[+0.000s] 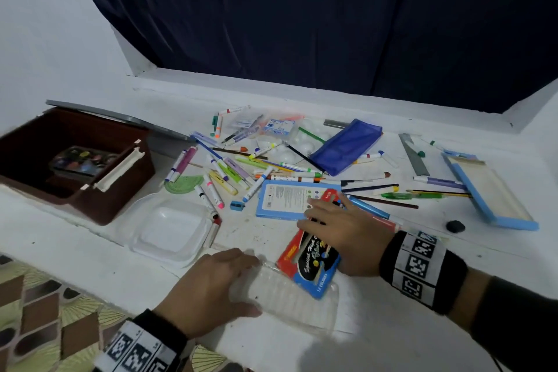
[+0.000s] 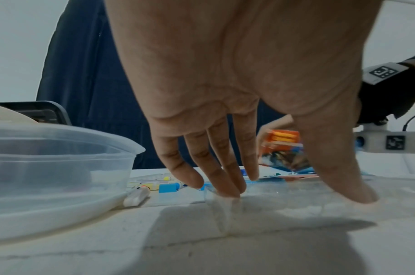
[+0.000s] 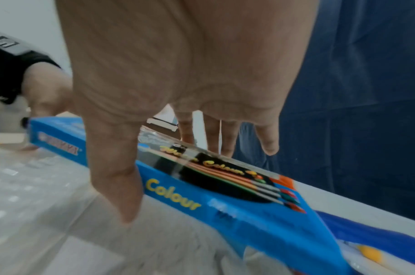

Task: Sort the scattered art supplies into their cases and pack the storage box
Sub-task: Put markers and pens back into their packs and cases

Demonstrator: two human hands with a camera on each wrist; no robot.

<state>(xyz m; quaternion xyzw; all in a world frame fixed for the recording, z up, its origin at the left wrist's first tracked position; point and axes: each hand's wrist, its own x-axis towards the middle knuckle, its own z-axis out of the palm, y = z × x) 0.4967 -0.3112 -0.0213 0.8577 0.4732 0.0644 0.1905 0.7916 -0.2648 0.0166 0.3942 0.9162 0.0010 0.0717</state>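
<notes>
The white table (image 1: 377, 338) fills the lower frame of the head view, with open bare room at lower right and a brown storage box (image 1: 75, 190) at middle left, holding a paint palette. Scattered markers (image 1: 229, 175) and pencils crowd the centre, hemming in the far side of the work.

The water-colour pen box (image 1: 308, 263) lies at lower centre, tilted, its long axis running from lower right up toward the pile, its near end resting on the clear plastic pen tray (image 1: 290, 299).

The right hand (image 1: 347, 232) covers the box's upper end, thumb down its near side and fingers (image 3: 268, 141) straight and slightly spread across the top; whether they truly clamp it is hard to say through the blur.

The left hand (image 1: 208, 290) is nearer the tray, at its left end, fingers (image 2: 227, 178) straight and close together, pressing its rim, thumb apart.

Likely next, the tray slides into the box along that axis.
</notes>
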